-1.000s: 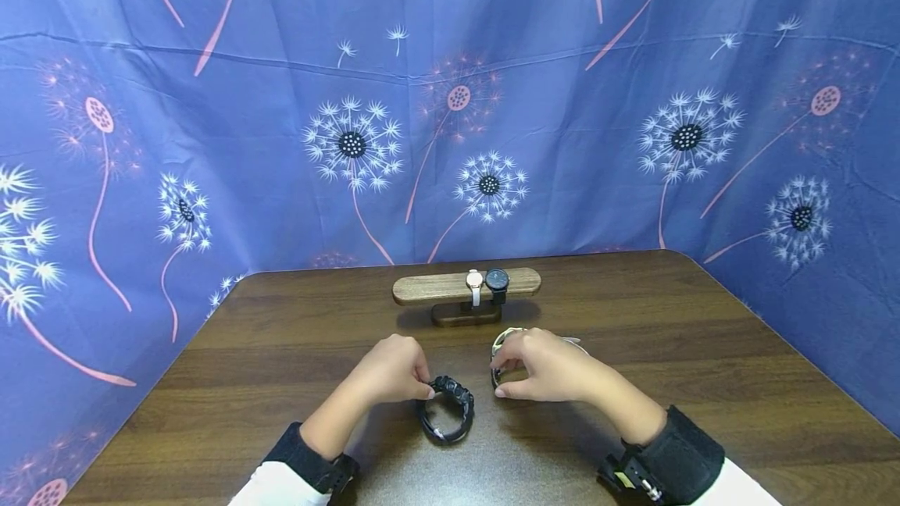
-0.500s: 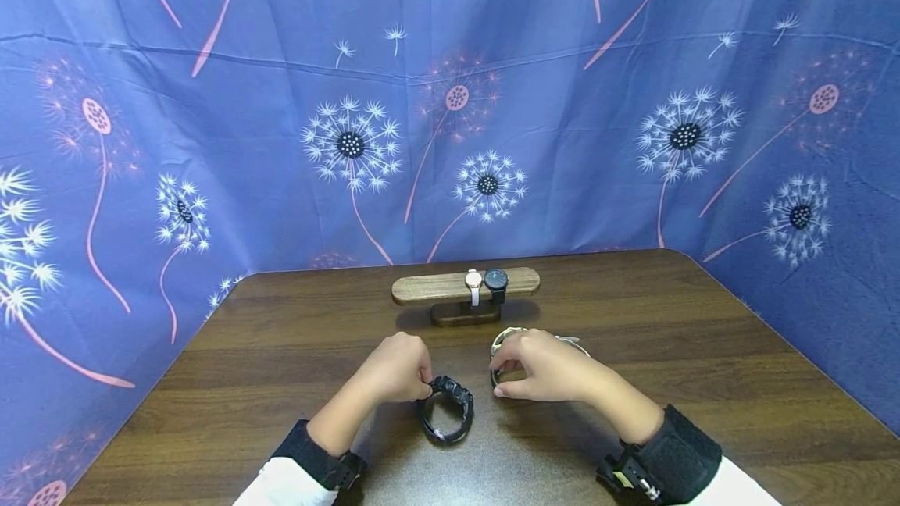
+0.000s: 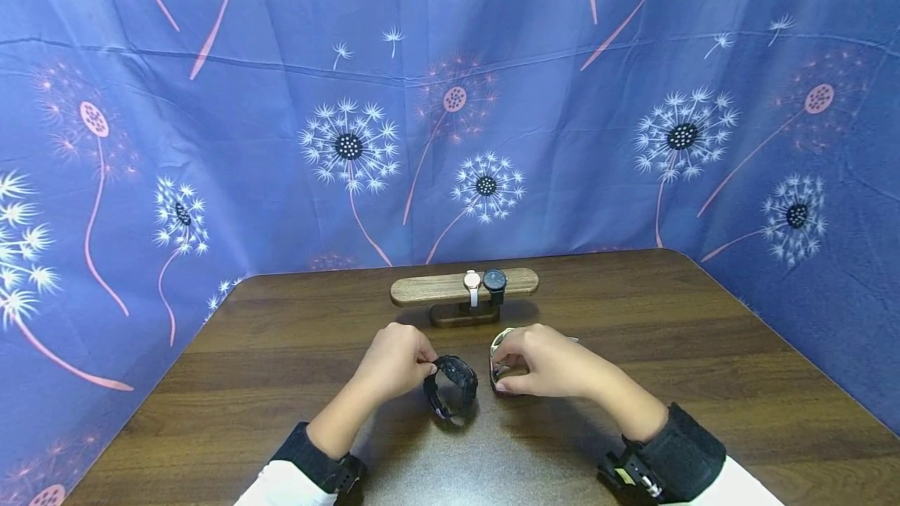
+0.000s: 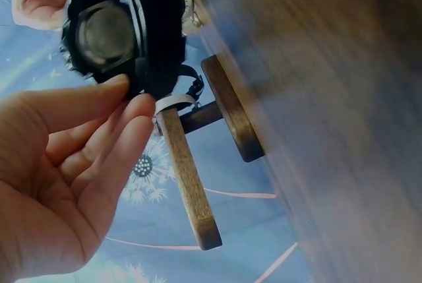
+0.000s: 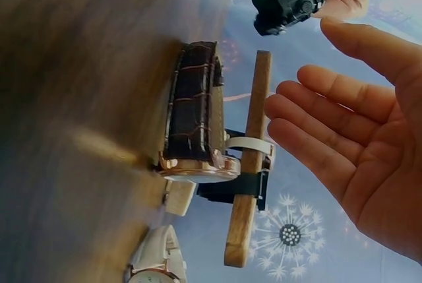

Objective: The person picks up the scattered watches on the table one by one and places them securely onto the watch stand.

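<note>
My left hand point(image 3: 397, 358) pinches a chunky black wristwatch point(image 3: 460, 375) by its edge between thumb and fingers. The watch is tilted and raised off the table; in the left wrist view its round metal back point(image 4: 105, 34) faces the camera. My right hand point(image 3: 551, 365) hovers over other watches at the right. In the right wrist view its fingers are relaxed and hold nothing. Left of them, a watch with a dark brown leather strap point(image 5: 191, 101) and rose-gold case stands on the table. A white-strapped watch point(image 5: 158, 260) lies beyond, partly cut off by the frame.
A wooden watch stand point(image 3: 425, 290) is at the back of the brown table point(image 3: 295, 326). It bears a white-strapped watch point(image 3: 473, 282) and a black watch point(image 3: 495, 281) side by side. A blue dandelion-print cloth point(image 3: 576, 162) hangs behind the table.
My left hand has raised the black watch from the tabletop and tilted it, moving slightly up and right. My right hand has stayed nearly in place.
</note>
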Action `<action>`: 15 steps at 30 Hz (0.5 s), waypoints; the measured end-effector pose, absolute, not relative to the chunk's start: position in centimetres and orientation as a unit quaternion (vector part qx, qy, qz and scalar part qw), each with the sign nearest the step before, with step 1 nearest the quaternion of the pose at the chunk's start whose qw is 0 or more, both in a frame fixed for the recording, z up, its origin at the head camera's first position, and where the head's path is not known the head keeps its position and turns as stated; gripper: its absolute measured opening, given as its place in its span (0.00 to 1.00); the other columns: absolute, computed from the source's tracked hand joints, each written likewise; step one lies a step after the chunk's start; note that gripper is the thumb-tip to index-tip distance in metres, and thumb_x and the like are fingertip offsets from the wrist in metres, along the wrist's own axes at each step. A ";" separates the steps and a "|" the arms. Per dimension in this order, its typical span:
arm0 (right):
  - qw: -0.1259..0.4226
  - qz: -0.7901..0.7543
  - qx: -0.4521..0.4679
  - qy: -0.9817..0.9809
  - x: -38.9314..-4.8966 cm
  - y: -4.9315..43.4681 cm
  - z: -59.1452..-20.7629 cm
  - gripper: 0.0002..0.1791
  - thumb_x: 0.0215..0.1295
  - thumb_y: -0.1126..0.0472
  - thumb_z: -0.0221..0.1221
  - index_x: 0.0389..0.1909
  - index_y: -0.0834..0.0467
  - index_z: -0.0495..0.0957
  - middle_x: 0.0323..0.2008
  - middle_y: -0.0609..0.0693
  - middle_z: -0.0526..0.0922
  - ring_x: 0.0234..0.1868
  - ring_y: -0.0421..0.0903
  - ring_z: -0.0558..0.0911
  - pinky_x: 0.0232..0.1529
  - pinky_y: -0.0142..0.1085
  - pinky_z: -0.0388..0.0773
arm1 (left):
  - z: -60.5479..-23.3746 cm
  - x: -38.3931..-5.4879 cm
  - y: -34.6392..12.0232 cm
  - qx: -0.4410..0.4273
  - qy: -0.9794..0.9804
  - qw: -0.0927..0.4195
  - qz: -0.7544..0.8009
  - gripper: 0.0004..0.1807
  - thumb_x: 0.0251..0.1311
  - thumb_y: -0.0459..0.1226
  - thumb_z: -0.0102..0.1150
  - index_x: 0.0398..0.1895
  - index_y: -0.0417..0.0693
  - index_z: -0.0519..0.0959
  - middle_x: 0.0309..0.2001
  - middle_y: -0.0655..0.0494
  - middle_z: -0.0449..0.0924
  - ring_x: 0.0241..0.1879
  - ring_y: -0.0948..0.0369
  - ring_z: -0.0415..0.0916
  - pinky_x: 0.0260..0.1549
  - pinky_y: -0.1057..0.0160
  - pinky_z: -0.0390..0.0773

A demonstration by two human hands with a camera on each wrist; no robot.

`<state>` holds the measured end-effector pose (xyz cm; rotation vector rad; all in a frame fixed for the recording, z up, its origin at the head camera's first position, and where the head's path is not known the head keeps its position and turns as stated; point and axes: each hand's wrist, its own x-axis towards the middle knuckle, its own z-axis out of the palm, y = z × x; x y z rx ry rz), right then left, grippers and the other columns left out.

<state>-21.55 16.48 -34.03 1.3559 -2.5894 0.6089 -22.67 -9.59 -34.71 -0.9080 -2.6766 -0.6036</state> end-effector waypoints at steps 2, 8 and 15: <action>0.085 0.201 0.449 -0.866 -21.6 16.5 -33.9 0.13 0.54 0.58 0.70 0.38 0.60 0.83 0.38 0.49 0.84 0.37 0.42 0.81 0.41 0.35 0.80 | -34.7 -22.7 -9.5 -0.312 -0.912 0.159 -0.211 0.04 0.47 0.30 0.73 0.22 0.48 0.87 0.23 0.60 0.85 0.24 0.67 0.81 0.25 0.67 0.80; 0.096 0.210 0.423 -0.876 -21.6 16.8 -33.1 0.20 0.53 0.56 0.71 0.44 0.61 0.82 0.41 0.49 0.84 0.41 0.45 0.82 0.43 0.37 0.80 | -34.4 -22.5 -8.9 -0.310 -0.886 0.271 -0.213 0.05 0.46 0.32 0.74 0.25 0.51 0.88 0.26 0.61 0.86 0.26 0.65 0.82 0.27 0.63 0.81; 0.117 0.232 0.419 -0.870 -21.9 16.8 -32.2 0.23 0.53 0.57 0.71 0.48 0.63 0.80 0.43 0.51 0.83 0.39 0.42 0.82 0.41 0.39 0.82 | -34.3 -22.4 -8.6 -0.299 -0.866 0.332 -0.226 0.06 0.45 0.31 0.75 0.28 0.48 0.89 0.28 0.58 0.86 0.28 0.63 0.83 0.26 0.62 0.81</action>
